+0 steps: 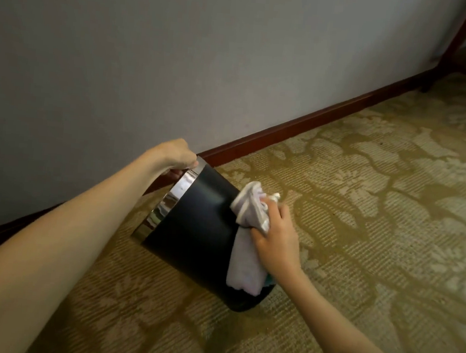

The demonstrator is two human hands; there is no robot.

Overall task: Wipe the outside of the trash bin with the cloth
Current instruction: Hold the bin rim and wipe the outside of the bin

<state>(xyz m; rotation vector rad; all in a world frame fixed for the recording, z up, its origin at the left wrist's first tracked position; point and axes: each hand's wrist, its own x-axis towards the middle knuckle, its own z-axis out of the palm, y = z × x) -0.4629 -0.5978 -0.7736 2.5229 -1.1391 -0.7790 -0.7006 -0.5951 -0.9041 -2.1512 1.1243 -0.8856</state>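
Note:
A black round trash bin (196, 224) with a shiny chrome rim (173, 196) is tilted toward the wall, its base resting on the carpet. My left hand (176, 156) grips the top of the chrome rim and holds the bin at that tilt. My right hand (274, 233) is closed on a crumpled white cloth (249, 217), pressed against the bin's dark side near its lower part. A loose flap of the cloth hangs down over the bin's base. The inside of the bin is hidden.
A grey wall (152, 56) with a dark red wooden skirting board (315, 121) runs diagonally behind the bin. Patterned olive and beige carpet (365, 202) covers the floor. Dark wooden furniture legs (457, 46) stand at the far top right.

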